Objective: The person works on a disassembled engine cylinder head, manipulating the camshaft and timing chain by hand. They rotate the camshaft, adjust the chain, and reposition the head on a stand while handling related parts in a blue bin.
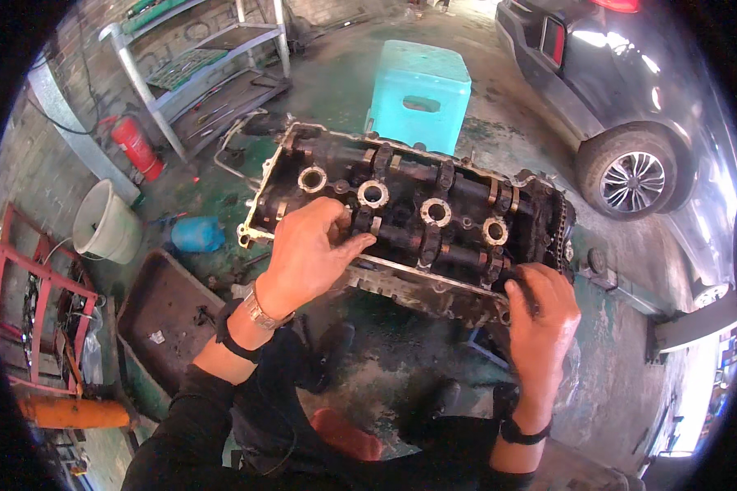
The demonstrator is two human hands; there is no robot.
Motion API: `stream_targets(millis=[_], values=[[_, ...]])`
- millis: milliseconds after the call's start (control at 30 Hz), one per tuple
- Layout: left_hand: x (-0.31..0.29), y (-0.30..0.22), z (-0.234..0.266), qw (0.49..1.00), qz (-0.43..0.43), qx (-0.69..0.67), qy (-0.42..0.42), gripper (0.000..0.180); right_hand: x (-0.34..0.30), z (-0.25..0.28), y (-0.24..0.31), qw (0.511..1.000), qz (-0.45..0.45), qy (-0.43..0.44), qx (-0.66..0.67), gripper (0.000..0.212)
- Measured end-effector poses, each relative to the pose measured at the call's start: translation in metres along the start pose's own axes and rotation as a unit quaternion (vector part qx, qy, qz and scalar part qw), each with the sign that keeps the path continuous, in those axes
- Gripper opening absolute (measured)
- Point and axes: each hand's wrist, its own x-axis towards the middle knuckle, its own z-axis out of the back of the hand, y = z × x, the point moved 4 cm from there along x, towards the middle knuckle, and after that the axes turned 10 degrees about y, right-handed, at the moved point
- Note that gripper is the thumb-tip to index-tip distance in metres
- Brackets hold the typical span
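Two hands work at an oily engine head [405, 203]: left hand [305, 250], fingers slightly parted; right hand [546, 311], fingers curled. Whether either grips anything is unclear.

A long, dark metal engine cylinder head [413, 231], blackened with oil, lies crosswise with its open side up, its right end slanting lower in view. A pale, bare metal rim [385, 267] borders it. Four round, light metal rings [436, 201] stand in a row along its middle, flanked by dark, lengthwise metal shafts [460, 254]. A dark link chain [562, 217] shows at the right end.
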Motion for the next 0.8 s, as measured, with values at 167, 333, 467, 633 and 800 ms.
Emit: stream_targets(millis=[167, 333, 467, 633, 800], values=[[-0.001, 0.006, -0.002, 0.999, 0.025, -0.038, 0.022, 0.024, 0.004, -0.015, 0.006, 0.998, 0.016, 0.040, -0.041, 0.017], [-0.002, 0.005, -0.002, 0.998, -0.022, -0.050, 0.013, 0.016, 0.006, -0.022, 0.007, 0.997, -0.004, 0.063, -0.054, 0.015], [-0.004, 0.003, -0.002, 0.997, -0.049, -0.050, 0.028, 0.015, 0.006, -0.021, 0.006, 0.997, -0.007, 0.068, -0.047, 0.013], [-0.005, 0.003, -0.003, 0.998, -0.050, -0.039, 0.004, 0.023, 0.007, -0.023, 0.004, 0.996, -0.011, 0.073, -0.053, 0.014], [-0.003, 0.008, -0.005, 0.998, -0.054, -0.026, -0.002, 0.023, 0.009, -0.027, 0.004, 0.993, -0.011, 0.078, -0.086, 0.013]])
